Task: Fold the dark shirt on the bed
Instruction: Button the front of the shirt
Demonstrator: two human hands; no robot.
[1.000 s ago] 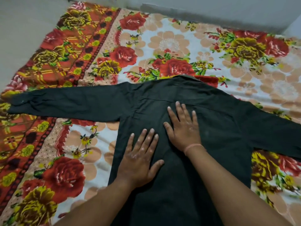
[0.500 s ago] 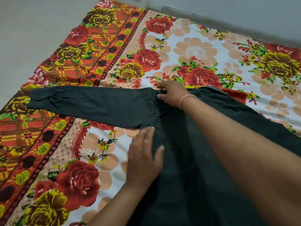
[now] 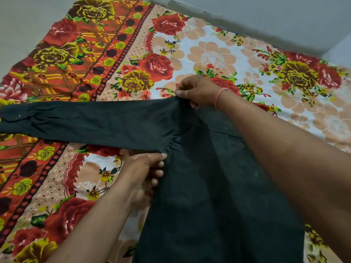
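The dark shirt (image 3: 209, 186) lies spread back-up on the bed, its body running toward me and its left sleeve (image 3: 85, 124) stretched flat to the left edge of view, cuff button showing. My right hand (image 3: 195, 92) pinches the cloth at the top of the left shoulder seam. My left hand (image 3: 146, 171) grips the shirt's side edge just under the armpit, fingers curled around the fabric. The shirt's right side is hidden behind my right forearm.
A floral bedsheet (image 3: 209, 59) in red, yellow and peach covers the bed. A grey wall (image 3: 266, 18) runs along the far edge, and pale floor (image 3: 22, 25) shows beyond the sheet's left side.
Both hands left the flat middle of the shirt's back and moved to the left shoulder. The right hand now pinches the shoulder top; the left has closed on the armpit edge.
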